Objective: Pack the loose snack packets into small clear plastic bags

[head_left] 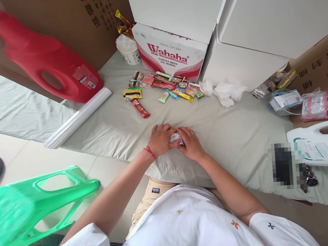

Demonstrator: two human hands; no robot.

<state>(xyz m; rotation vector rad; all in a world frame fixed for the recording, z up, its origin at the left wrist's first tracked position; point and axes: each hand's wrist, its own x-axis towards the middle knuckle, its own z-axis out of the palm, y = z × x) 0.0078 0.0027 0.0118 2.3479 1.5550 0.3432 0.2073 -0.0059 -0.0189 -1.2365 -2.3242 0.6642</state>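
Several white cabinet-like blocks (172, 6) tower at the back, above a wrinkled grey-green sheet (214, 115) that spreads beneath almost everything else. Brown cardboard (61, 17) with printed characters stands behind on the left, and more of it (314, 63) on the right. At the lower left, a green plastic stool (15, 204) is on the tiled floor (82, 155). A big red detergent bottle (60, 55) leans toward the left edge of the sheet; a Wahaha purified-water carton (173, 56) stands under the blocks. On the far right lies a white laundry-liquid bottle (317, 146) with a handle. A roll of clear film (78, 117) lies aslant near the foot of the red bottle, and a paper cup (128, 52) stands beside the carton. Nearest the person, at the sheet's front edge, the left hand (161, 140), with a red cord bracelet (150, 152) at its wrist, meets the right hand (191, 141). The fingers of both curl around a small plastic-wrapped bundle (176, 138), gripping it between them; its contents are unclear. Beyond them, packaged snacks cluster before the carton, among them a yellow packet (132, 94) and a red wrapped bar (139, 108).
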